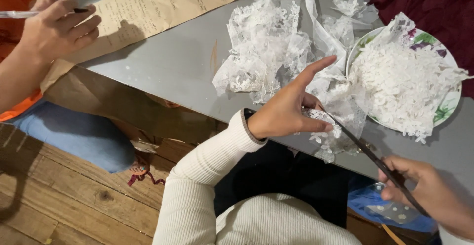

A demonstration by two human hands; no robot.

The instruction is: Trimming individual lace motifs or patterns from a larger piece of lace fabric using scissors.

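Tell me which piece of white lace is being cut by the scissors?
The small piece pinched in the left hand, at the table edge, meets the scissors held by the right hand. The bigger lace heap lies untouched farther back.

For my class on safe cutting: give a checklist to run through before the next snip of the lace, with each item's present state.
1. Left hand pinches the lace: ok.
2. Scissors held in right hand: ok.
3. Blade tips meet the lace: ok.
4. Left fingers off the blade line: cannot tell, the thumb lies close.
5. Plate for cut pieces stands beside the lace: ok.
6. Other person's hand well away: ok.
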